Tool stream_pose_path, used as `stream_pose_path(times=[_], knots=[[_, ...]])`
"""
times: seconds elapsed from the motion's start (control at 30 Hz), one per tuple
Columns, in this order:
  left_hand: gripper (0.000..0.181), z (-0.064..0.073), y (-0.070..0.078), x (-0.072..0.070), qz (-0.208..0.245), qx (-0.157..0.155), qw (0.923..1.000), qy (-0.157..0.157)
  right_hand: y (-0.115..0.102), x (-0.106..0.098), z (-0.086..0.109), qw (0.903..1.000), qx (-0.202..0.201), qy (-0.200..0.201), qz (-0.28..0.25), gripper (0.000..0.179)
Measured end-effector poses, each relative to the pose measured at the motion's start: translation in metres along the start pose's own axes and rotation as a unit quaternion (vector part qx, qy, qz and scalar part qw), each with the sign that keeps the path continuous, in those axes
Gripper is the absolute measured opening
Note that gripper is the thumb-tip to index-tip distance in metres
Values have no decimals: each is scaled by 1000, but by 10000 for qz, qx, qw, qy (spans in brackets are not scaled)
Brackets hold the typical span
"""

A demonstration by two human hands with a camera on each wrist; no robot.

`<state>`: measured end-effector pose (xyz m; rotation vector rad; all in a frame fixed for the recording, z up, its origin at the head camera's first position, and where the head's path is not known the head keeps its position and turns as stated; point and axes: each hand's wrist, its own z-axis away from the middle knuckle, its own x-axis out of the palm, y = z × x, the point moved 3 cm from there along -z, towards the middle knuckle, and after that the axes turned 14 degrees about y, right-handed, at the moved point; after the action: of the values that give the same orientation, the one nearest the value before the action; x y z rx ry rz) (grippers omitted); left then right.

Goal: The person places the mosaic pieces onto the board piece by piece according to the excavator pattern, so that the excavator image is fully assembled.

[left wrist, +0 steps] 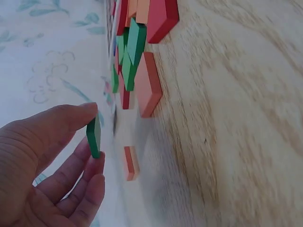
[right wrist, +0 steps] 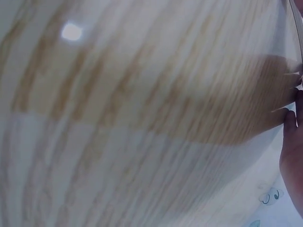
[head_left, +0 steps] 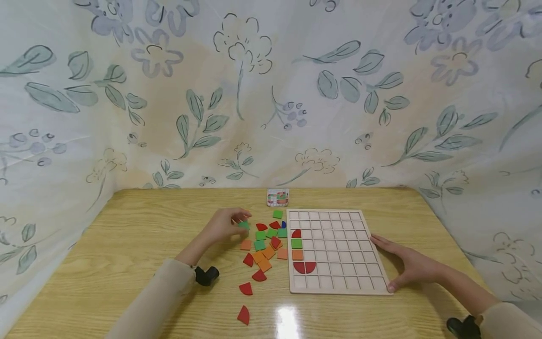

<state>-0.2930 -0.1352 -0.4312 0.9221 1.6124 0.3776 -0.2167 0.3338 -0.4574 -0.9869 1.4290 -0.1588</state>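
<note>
My left hand [head_left: 221,227] pinches a teal-green square tile [left wrist: 93,137] between thumb and fingertips, above the table and left of the loose pieces. The right hand [head_left: 406,266] touches the right edge of a pale wooden grid board [head_left: 338,249], fingers extended and thumb at the near corner. In the board's left column lie a red quarter-circle [head_left: 296,234], a light green square [head_left: 297,243] and an orange square [head_left: 298,254]. Below them are two red quarter-circles [head_left: 305,267] side by side. Only part of the right hand [right wrist: 292,151] shows in the right wrist view.
Loose orange squares [head_left: 264,264], green squares [head_left: 260,235] and red quarter-circles [head_left: 246,288] are scattered left of the board, some overlapping. A small pattern card [head_left: 277,197] stands at the table's back edge. Behind the wooden table [head_left: 148,226] hangs a floral cloth [head_left: 262,94].
</note>
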Motion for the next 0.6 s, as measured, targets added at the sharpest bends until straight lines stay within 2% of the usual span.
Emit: stream_pose_path(times=[0.27, 0.6], knots=[[38, 3, 12, 8, 63, 22, 9998, -162, -1, 0, 0, 9999, -18, -60, 110, 111], [34, -1, 26, 22, 24, -8, 9997, -225, -4, -2, -1, 9997, -57, -62, 226, 111]])
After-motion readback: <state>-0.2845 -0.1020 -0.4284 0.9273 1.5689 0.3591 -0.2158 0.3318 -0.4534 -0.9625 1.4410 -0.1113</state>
